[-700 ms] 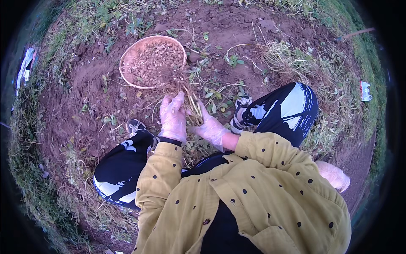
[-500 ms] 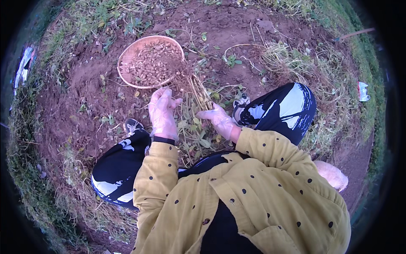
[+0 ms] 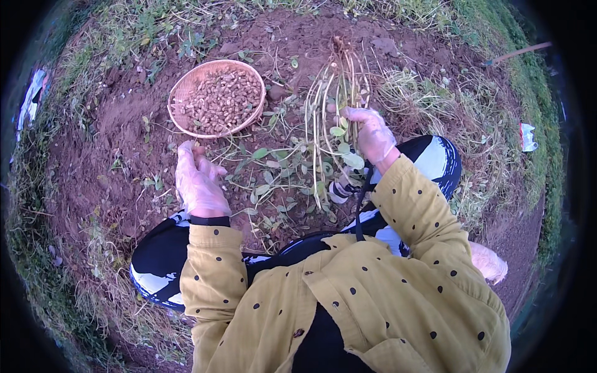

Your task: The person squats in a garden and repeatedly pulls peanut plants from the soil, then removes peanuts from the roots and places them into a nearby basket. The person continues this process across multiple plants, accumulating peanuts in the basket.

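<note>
And the gloved right hand (image 3: 373,133) is gripping the bundle of plant stalks (image 3: 348,81), its fingers closing around them and the thumb pressing from the near side! The bundle is hanging over the dirt (image 3: 124,130), right of the basket (image 3: 180,102), its root clump (image 3: 339,46) pointing away from the body while long stems are trailing back toward the knees. It is looking light and springy; the stems are probably bending before snapping, the leaves (image 3: 353,160) likely tearing easily, and a smooth glove may be slipping on them. The gathered stalks below the roots are offering the surest hold.

Over on the other side, the gloved left hand (image 3: 202,183) is hovering just below the basket, thumb standing apart from the fingers, with nothing clearly showing in its grasp. The basket is carrying a heap of peanut pods (image 3: 225,99).

What's hiding? Stalks are masking part of the right fingers, a shoe (image 3: 340,191) is half disappearing behind leaves, and a pale bulky object (image 3: 488,261) by the right elbow is defying identification.
</note>
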The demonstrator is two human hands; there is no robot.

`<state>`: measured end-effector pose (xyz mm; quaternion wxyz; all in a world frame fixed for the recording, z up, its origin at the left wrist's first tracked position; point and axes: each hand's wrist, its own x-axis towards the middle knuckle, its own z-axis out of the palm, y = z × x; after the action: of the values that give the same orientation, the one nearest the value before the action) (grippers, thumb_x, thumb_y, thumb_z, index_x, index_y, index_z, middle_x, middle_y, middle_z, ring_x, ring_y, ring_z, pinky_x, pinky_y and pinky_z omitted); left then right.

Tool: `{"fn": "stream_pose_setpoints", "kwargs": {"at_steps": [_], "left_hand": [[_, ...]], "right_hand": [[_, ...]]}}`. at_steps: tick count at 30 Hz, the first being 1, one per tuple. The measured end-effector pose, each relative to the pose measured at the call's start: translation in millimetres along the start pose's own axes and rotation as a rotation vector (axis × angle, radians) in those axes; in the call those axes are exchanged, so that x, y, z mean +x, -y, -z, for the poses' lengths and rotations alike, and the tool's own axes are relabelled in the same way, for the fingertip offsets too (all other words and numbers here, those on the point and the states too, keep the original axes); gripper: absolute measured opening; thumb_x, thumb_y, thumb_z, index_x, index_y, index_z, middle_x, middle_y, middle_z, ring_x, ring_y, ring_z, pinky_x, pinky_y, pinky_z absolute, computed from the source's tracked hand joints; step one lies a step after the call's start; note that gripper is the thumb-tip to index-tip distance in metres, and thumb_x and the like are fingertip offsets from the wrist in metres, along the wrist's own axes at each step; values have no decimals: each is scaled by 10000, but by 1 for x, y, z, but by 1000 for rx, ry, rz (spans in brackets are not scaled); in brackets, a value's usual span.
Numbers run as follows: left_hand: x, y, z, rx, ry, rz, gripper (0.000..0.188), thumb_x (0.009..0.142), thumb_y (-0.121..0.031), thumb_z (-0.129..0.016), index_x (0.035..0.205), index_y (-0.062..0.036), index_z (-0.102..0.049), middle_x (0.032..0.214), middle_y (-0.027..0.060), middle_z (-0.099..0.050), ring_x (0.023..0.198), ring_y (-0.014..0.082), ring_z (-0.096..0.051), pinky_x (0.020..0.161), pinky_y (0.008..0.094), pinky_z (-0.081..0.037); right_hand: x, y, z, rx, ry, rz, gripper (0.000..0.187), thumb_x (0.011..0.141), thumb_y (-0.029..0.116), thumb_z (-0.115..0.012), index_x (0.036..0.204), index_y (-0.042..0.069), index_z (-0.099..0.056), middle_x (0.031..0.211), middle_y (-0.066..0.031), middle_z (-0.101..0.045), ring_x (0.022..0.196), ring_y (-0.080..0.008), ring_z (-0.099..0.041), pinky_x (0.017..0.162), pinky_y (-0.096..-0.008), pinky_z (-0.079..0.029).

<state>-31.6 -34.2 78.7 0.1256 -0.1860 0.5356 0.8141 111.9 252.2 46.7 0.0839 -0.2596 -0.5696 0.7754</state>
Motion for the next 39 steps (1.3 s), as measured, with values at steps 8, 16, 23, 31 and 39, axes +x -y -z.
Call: {"fn": "stream_pose_setpoints", "kwargs": {"at_steps": [8,16,23,31,39], "left_hand": [[11,-29,20,-50,332,45,219,916,-85,-603,1112,11,-592,933,96,-626,690,182,-575,601,338,-490],[44,-74,-1,122,381,238,191,916,-67,-632,1072,42,-622,974,152,-650,786,214,-621,737,364,-541],[160,-60,2,206,328,310,272,908,-37,-629,1155,50,-556,1132,191,-579,1015,330,-580,913,440,-519],[230,-18,-1,332,367,378,415,897,-127,-664,1240,51,-510,1228,201,-525,1156,361,-524,961,466,-496],[257,-13,44,343,371,466,350,936,-171,-631,1215,29,-563,1220,211,-578,1142,333,-572,947,433,-511]], "right_hand": [[70,124,201,0,-743,600,824,858,241,-718,1490,-31,-264,1290,-156,-592,1206,-218,-541,995,-414,-443],[96,94,131,-790,-202,297,531,924,338,-642,1356,50,-529,1244,-74,-618,1149,-163,-563,987,-337,-428],[142,-55,18,-1210,677,-345,305,879,227,-602,1116,62,-699,916,-42,-707,844,-180,-662,763,-326,-529],[167,-279,45,-1247,471,-638,213,802,224,-690,932,63,-739,801,-124,-709,683,-253,-680,591,-382,-519],[132,-319,-10,-1179,-130,-721,216,904,111,-577,1054,4,-689,1100,-232,-678,1030,-376,-663,862,-440,-533]]}}
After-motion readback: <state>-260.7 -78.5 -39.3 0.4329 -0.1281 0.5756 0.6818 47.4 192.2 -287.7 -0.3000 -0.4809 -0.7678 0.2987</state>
